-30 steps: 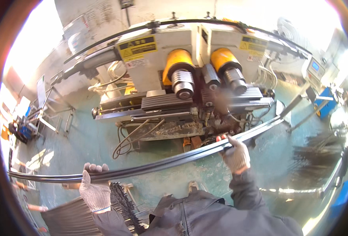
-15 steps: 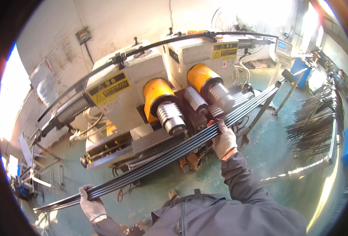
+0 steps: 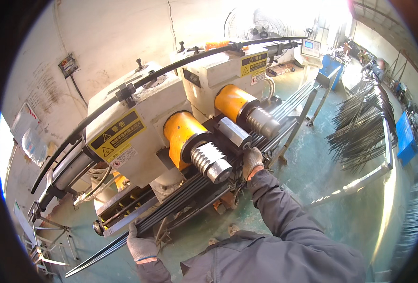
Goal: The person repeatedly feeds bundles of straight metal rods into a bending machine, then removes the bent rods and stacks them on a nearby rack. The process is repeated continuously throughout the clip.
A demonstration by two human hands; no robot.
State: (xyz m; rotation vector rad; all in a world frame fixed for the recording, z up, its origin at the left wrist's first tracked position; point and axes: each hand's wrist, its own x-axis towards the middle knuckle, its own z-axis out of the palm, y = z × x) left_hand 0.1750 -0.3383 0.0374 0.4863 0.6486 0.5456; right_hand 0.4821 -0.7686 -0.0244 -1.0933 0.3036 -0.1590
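A bundle of long, thin dark metal rods (image 3: pixel 171 203) slants from the lower left up to the right, beneath two ridged steel spindles (image 3: pixel 209 158). My left hand (image 3: pixel 142 244), in a knitted glove, is closed round the bundle towards its near left end. Beside the hexagonal steel block (image 3: pixel 234 133), my gloved right hand (image 3: pixel 252 162) is closed on the rods; its fingertips are partly hidden. The spindles stick out through orange collars (image 3: pixel 184 134) on the front of a pale machine (image 3: pixel 138 106). At the far right, the rods lie along a metal support (image 3: pixel 304 113).
Past the support stands a control box (image 3: pixel 311 47) with a small screen. A large pile of bent rods (image 3: pixel 360 122) hangs on a rack at the right, near a blue container (image 3: pixel 405 137). A long black bar (image 3: pixel 171 67) runs above the machine. A fan (image 3: pixel 261 28) stands behind.
Both hands have carried the rods forward, in towards the machine and under the spindles. My left hand has shifted right, and the view has moved closer to the machine.
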